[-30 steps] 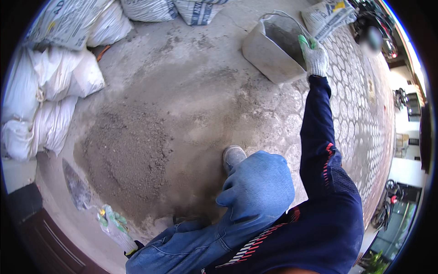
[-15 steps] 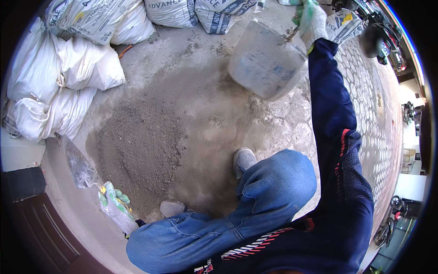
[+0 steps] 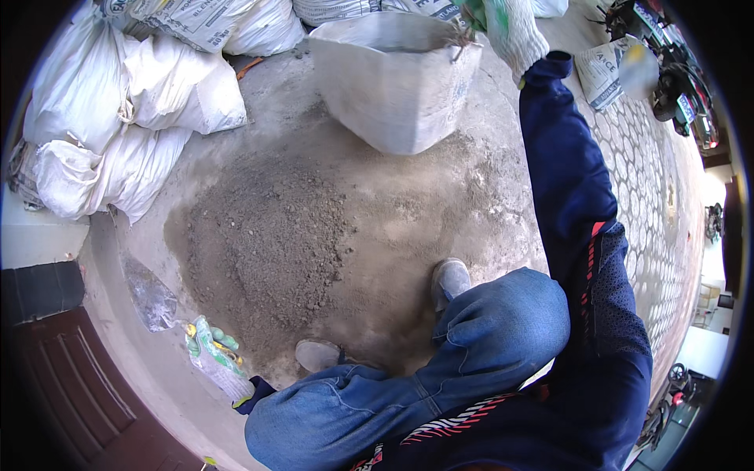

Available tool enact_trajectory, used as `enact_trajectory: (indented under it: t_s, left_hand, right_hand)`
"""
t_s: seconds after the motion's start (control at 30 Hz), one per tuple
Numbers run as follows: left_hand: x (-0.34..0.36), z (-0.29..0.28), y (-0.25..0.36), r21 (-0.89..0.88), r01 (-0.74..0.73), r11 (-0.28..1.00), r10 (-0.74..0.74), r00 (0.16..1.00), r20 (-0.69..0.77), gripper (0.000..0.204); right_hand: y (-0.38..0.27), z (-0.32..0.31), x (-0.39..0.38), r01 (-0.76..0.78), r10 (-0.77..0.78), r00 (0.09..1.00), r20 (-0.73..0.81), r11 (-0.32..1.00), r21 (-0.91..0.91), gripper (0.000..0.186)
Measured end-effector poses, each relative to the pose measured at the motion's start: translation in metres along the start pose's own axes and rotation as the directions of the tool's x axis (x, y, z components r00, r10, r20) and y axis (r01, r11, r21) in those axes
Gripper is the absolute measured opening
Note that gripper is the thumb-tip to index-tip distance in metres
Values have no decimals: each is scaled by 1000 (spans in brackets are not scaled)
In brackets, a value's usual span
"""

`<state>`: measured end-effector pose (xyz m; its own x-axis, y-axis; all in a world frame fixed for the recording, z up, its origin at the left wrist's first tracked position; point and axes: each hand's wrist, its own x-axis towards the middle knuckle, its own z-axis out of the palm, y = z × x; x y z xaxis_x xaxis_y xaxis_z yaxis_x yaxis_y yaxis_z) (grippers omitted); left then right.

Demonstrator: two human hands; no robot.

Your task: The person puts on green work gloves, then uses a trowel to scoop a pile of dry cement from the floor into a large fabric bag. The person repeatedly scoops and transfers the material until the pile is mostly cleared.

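My right hand, in a white glove with green on it, is raised at the top of the view and shut on the wire handle of a grey cement-stained bucket. The bucket hangs above the concrete floor, just beyond a low pile of grey sand. My left hand, also in a white and green glove, hangs low at my left side near the pile's near edge; its fingers are too blurred and small to read. My two dusty shoes stand at the pile's near right edge.
White filled sacks are stacked along the left and top. A crumpled clear plastic bag lies left of the pile. Patterned paving runs along the right, with parked motorbikes at the top right. A dark wooden door is at the lower left.
My right hand has lifted the bucket off the ground and carried it left and nearer, toward the sand pile. The view has swung with it.
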<state>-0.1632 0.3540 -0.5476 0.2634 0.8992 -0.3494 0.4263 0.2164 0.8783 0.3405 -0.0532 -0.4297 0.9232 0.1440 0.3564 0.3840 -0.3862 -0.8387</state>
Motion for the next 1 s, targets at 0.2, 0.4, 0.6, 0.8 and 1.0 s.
enact_trajectory:
  t_s: [0.2, 0.4, 0.6, 0.8, 1.0]
  left_hand:
    - [6, -2, -10, -84, 29, 996, -31, 999, -23, 16]
    - [8, -51, -35, -56, 39, 998, -34, 995, 93, 14]
    - [8, -100, -84, -81, 237, 968, -227, 968, 109, 39]
    - [-30, -143, -142, -295, 506, 811, -495, 861, 115, 47]
    - [-84, -148, -162, -319, 569, 758, -553, 820, 147, 48]
  right_hand:
    - [84, -3, -4, -273, 459, 867, -194, 762, 587, 43]
    - [172, -13, 10, -548, 678, 727, -111, 670, 500, 60]
    - [167, -14, -72, -389, 492, 862, -120, 796, 464, 77]
    - [138, -7, -207, -451, 604, 773, -196, 740, 499, 71]
    - [137, 2, -265, -525, 683, 689, -241, 700, 484, 65]
